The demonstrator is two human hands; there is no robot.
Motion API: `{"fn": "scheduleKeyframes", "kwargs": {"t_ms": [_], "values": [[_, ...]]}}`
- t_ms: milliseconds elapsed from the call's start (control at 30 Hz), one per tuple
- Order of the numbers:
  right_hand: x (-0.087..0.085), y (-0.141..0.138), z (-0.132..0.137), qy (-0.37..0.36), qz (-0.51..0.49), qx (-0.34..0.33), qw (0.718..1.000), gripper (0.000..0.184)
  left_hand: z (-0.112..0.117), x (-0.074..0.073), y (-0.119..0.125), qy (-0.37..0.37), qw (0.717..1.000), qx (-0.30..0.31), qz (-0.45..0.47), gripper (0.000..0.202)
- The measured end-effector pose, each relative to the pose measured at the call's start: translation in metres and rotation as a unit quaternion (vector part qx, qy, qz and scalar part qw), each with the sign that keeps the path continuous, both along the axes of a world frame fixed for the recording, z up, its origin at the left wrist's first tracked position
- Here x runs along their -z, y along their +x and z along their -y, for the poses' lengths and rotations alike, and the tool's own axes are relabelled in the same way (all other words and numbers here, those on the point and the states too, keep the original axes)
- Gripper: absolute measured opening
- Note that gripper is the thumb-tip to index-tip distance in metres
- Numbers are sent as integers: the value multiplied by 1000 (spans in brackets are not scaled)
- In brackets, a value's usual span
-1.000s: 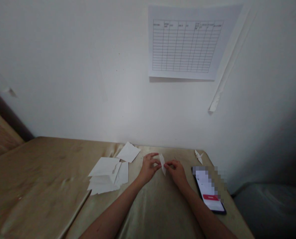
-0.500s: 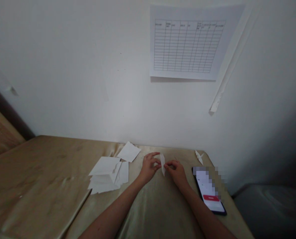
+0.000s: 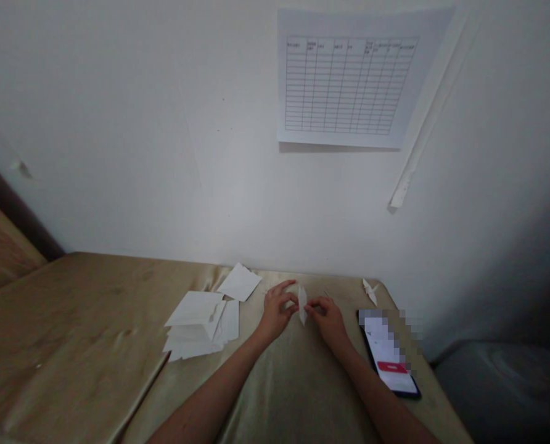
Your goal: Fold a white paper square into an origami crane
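Note:
A small folded white paper (image 3: 302, 305), narrow and pointed at both ends, is held upright between my two hands. My left hand (image 3: 277, 311) pinches its left side between thumb and index finger, the other fingers stretched away from it. From the right, my right hand (image 3: 327, 317) grips the paper's edge with thumb and forefinger. A finished-looking paper crane (image 3: 370, 291) lies at the table's far right corner. To the left of my hands rests a loose pile of white paper squares (image 3: 198, 308), with another sheet (image 3: 240, 282) behind it.
A phone (image 3: 386, 354) with a lit screen lies right of my right forearm. Shiny beige cloth (image 3: 94, 320) covers the table, which meets a white wall (image 3: 140, 154). A printed table sheet (image 3: 349, 86) hangs there. A dark rounded object (image 3: 506, 388) stands at lower right.
Almost nothing differs. Both hands keep their pinch on the folded paper, with only slight finger shifts.

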State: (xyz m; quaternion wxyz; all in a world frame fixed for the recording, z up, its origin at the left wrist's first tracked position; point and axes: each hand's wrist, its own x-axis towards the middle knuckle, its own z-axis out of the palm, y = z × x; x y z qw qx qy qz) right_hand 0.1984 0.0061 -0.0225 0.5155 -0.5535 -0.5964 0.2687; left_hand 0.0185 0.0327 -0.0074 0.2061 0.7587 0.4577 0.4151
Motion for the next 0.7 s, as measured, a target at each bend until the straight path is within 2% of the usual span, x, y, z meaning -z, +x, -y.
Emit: {"fn": "scheduleKeyframes", "kwargs": {"t_ms": [133, 433, 700], "values": [[0, 0, 0, -2, 3, 4, 1000, 20, 0, 2, 1, -9, 1000, -11, 9, 12], [0, -2, 1, 5, 12, 11, 1000, 21, 0, 5, 1, -2, 1000, -22, 15, 40], [0, -5, 4, 6, 14, 18, 1000, 19, 0, 5, 1, -11, 999, -19, 23, 33]]}}
